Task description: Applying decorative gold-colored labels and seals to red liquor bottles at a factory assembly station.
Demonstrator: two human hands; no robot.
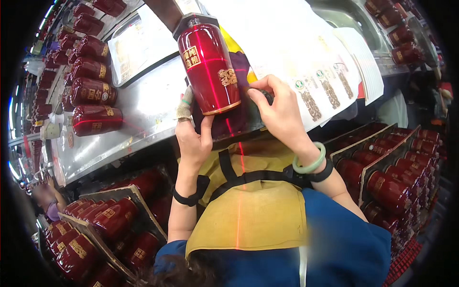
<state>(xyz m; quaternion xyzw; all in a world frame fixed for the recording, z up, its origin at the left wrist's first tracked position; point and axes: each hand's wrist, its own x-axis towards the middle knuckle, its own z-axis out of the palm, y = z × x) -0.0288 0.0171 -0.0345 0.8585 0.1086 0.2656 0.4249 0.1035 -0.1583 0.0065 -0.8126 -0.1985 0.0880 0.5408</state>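
A glossy dark red bottle [205, 62] with gold decorations lies in front of me, its neck away from me and its base toward me. My left hand [193, 138] holds it near the base, the thumb at the bottom edge and the other fingers along the left side. A light fabric cover [185, 105] wraps one of those fingers. Just right of the bottle, my right hand [279, 107] is closed, thumb and forefinger pinched together. Something dark and rounded shows by its fingers; I cannot make out what it is. Dark purple cloth [241, 69] lies under and beside the bottle.
Decal sheets [327, 91] with patterned strips lie on the table to the right, beside a stack of paper [361, 62]. Several red bottles [95, 119] line the metal table [143, 112] at left. Wooden-sided crates [131, 193] of bottles flank me below the table edge.
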